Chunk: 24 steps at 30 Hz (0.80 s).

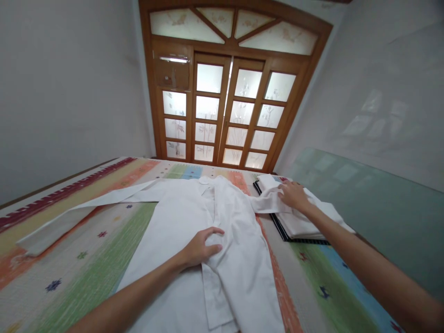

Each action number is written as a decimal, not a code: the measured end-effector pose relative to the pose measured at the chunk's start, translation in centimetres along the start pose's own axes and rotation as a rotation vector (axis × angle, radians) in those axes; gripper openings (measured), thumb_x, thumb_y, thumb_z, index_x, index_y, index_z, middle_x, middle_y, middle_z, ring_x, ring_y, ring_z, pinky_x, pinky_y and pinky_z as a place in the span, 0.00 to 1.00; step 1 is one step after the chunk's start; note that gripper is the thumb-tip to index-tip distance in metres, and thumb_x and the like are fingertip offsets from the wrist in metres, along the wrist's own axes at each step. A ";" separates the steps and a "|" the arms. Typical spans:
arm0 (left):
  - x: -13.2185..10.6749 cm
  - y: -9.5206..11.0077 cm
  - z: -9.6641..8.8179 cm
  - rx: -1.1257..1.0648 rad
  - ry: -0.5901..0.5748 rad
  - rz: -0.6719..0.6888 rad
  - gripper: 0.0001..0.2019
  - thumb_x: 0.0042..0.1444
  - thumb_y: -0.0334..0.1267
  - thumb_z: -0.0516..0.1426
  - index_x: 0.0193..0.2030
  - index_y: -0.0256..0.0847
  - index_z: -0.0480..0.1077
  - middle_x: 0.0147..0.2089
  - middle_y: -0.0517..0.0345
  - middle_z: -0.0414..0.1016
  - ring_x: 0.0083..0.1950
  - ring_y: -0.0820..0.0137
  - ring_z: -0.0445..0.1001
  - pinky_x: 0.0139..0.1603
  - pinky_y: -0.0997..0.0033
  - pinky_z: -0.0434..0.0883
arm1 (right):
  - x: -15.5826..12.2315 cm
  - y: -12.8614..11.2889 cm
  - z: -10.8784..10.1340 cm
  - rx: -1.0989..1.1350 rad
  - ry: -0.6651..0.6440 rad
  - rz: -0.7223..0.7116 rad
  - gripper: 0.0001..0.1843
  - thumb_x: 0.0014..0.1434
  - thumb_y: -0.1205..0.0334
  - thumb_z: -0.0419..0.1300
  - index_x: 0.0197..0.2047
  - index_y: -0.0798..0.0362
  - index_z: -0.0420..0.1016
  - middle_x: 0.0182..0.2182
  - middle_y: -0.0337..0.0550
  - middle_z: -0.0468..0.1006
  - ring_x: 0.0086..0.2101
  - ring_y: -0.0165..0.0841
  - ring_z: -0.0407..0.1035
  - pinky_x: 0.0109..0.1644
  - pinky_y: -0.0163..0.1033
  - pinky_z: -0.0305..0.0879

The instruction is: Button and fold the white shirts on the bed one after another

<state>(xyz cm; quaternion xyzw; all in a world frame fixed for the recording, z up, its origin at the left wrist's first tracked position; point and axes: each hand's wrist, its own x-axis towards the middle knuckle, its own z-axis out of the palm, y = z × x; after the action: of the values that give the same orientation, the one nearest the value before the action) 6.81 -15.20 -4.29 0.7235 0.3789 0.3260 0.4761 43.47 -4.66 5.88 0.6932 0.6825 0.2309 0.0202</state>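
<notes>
A white long-sleeved shirt (pixel 173 222) lies spread out on a striped, patterned bedspread, its collar toward the far end and its front partly parted. One sleeve stretches out to the left. My left hand (pixel 203 247) rests on the shirt's front, thumb and forefinger apart; its other fingers are partly hidden. On the right, my right hand (pixel 293 194) has its fingers closed on the other sleeve (pixel 267 203), near the cuff. That sleeve reaches over the edge of a stack of folded white cloth (pixel 308 224), with dark striped fabric under it.
The bedspread (pixel 100 249) has green, orange, blue and cream bands with small woven motifs. A pale green panel (pixel 374 199) stands along the right side, against the wall. Beyond the far edge are wooden doors (pixel 225 106) with frosted panes.
</notes>
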 end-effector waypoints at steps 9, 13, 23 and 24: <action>-1.1 0.6 1.1 0.119 -0.023 -0.065 0.22 0.49 0.39 0.58 0.52 0.37 0.74 0.48 0.53 0.78 0.47 0.64 0.74 0.50 0.69 0.68 | 3.6 -13.9 -1.4 0.196 0.068 -0.423 0.17 0.68 0.64 0.45 0.51 0.58 0.72 0.51 0.57 0.74 0.51 0.43 0.65 0.54 0.42 0.59; -2.0 0.7 1.7 0.158 -0.033 -0.084 0.22 0.47 0.36 0.58 0.51 0.37 0.76 0.41 0.56 0.79 0.34 0.71 0.71 0.39 0.74 0.68 | 7.4 -17.3 -0.3 0.349 -0.073 -0.302 0.18 0.70 0.64 0.43 0.51 0.58 0.72 0.50 0.56 0.75 0.51 0.41 0.68 0.52 0.41 0.61; -2.1 0.5 1.5 0.078 -0.180 -0.092 0.16 0.43 0.38 0.61 0.40 0.37 0.82 0.15 0.66 0.55 0.20 0.78 0.53 0.21 0.76 0.52 | 12.7 -19.7 4.2 0.468 -0.254 -0.256 0.22 0.56 0.72 0.60 0.54 0.54 0.73 0.52 0.54 0.76 0.50 0.42 0.71 0.49 0.38 0.64; -2.1 0.4 1.5 0.066 -0.170 -0.088 0.17 0.43 0.39 0.62 0.41 0.38 0.82 0.16 0.66 0.56 0.20 0.77 0.54 0.22 0.76 0.52 | 12.9 -19.7 4.2 0.467 -0.251 -0.242 0.17 0.57 0.71 0.60 0.50 0.56 0.76 0.50 0.56 0.77 0.49 0.42 0.71 0.47 0.38 0.64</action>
<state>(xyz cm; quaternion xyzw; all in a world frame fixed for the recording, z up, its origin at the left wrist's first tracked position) 7.08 -17.76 -4.60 0.7465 0.3792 0.2294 0.4963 26.03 10.22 -0.89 0.6158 0.7871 -0.0241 -0.0280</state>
